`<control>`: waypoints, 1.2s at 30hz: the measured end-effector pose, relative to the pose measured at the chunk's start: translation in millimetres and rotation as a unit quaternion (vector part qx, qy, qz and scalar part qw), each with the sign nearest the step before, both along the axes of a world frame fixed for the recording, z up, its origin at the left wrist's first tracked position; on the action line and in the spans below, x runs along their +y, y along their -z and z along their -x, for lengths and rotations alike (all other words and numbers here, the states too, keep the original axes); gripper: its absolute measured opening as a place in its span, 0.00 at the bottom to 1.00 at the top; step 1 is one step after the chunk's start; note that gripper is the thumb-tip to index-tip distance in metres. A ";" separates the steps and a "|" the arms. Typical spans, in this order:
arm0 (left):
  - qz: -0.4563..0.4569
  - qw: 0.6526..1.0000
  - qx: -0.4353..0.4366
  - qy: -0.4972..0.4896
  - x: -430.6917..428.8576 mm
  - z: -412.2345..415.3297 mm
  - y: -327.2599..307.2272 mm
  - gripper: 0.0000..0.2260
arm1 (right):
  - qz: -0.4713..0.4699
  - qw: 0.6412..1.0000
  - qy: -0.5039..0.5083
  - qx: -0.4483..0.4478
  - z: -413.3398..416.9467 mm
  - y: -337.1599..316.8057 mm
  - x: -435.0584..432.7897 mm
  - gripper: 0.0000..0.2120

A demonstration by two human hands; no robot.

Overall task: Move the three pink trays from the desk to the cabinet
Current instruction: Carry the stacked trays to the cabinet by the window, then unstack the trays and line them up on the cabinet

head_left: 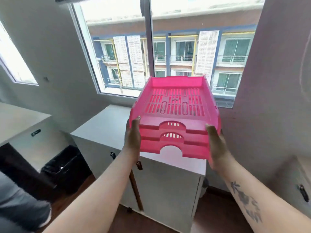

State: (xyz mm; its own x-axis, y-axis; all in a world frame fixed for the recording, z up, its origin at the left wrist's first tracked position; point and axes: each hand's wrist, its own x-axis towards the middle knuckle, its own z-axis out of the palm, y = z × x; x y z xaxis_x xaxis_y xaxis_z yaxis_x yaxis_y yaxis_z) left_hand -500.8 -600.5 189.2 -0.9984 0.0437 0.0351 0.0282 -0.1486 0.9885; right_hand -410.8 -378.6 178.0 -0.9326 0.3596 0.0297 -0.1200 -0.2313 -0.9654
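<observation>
Three pink slotted trays (175,115) are stacked one inside the other and held in the air, tilted slightly toward me. My left hand (133,137) grips the stack's left side and my right hand (217,145) grips its right side. The stack hovers above the top of a white cabinet (101,128) that stands under the window. The stack hides part of the cabinet's top.
A big window (127,64) is behind the cabinet. A grey wall (269,98) rises close on the right. A second white unit (20,125) stands at the left, with a black bin (65,165) on the floor between the two. A wooden stick (135,187) leans on the cabinet's front.
</observation>
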 end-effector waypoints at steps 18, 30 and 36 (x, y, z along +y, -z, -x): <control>0.117 0.987 -0.074 0.080 -55.7 129.7 105.9 0.23 | -0.056 0.982 0.091 -0.153 95.4 76.4 -61.6 0.45; 0.301 0.951 0.073 0.024 -59.5 172.5 35.0 0.14 | -0.249 0.934 0.149 -0.208 151.7 6.2 -44.1 0.12; 0.315 0.946 0.073 -0.026 -151.8 230.5 7.6 0.13 | -0.237 0.962 0.060 -0.117 204.2 -11.3 -117.6 0.11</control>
